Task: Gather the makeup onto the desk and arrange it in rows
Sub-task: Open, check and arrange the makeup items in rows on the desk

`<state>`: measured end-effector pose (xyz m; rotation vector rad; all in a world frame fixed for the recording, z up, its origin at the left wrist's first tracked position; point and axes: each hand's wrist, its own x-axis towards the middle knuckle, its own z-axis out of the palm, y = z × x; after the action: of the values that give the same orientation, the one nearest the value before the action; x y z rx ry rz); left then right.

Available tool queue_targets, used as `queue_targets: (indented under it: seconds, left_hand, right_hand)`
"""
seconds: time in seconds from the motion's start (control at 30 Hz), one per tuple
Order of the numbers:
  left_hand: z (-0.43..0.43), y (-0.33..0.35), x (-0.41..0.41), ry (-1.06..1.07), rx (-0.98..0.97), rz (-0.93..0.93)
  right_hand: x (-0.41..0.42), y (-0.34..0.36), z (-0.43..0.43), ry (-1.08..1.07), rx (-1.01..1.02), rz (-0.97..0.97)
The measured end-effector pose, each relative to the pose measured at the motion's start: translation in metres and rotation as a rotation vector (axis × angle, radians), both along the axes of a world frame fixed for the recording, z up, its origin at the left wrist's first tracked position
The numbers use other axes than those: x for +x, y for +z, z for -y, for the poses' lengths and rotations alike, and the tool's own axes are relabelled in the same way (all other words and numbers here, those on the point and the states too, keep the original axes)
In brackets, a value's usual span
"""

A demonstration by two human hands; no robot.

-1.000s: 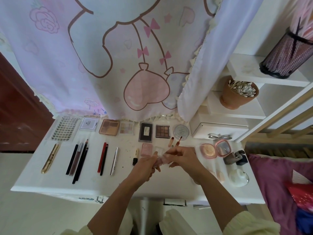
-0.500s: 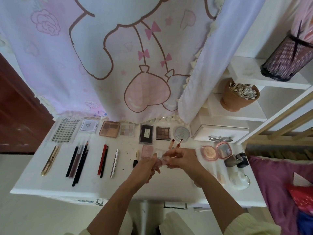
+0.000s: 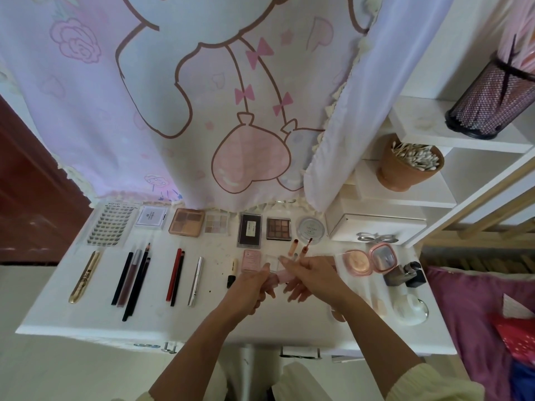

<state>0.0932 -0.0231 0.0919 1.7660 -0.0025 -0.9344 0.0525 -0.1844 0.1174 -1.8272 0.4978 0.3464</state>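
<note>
Right, head view: left hand (image 3: 252, 287) wrapped round small pink tube (image 3: 279, 277), right hand (image 3: 311, 274) pinched its other end, grip partly hidden. Both were above middle of white desk (image 3: 173, 316). Palettes (image 3: 186, 222) lined back row, pencils (image 3: 136, 280) front row. Best, by my reckoning: lay tube parallel to pencils, beside lip glosses (image 3: 293, 246), without nudging neighbours.

white desk (image 3: 86, 319) | back row: lash tray (image 3: 111, 224), palettes (image 3: 186, 226) | front row: gold tube (image 3: 85, 276), pencils (image 3: 133, 280) | right: open compact (image 3: 357, 261)
</note>
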Motion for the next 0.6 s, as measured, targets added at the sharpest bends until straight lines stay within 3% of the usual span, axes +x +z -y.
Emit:
queue_targets:
  seconds: [0.1,0.27,0.5,0.6]
  left_hand:
    - [0.0006,-0.0008,-0.0002,-0.016,0.007,-0.018]
    - [-0.0028,-0.0042,0.0005,0.019,0.009,-0.038]
    - [-0.0006,-0.0043,-0.0004,0.014,0.001,-0.072]
    - [-0.0026,-0.0054,-0.0007,0.004,0.008,-0.064]
  right_hand:
    - [-0.0014,-0.0009,-0.0013,-0.006,-0.055,0.000]
    - [-0.0020,-0.0021,0.0055,0.016,0.113,0.043]
    - [-0.0024,-0.0007,0.0006,0.053,-0.014,-0.032]
    - [-0.0044,-0.0012,0.0051,0.035,0.081,0.010]
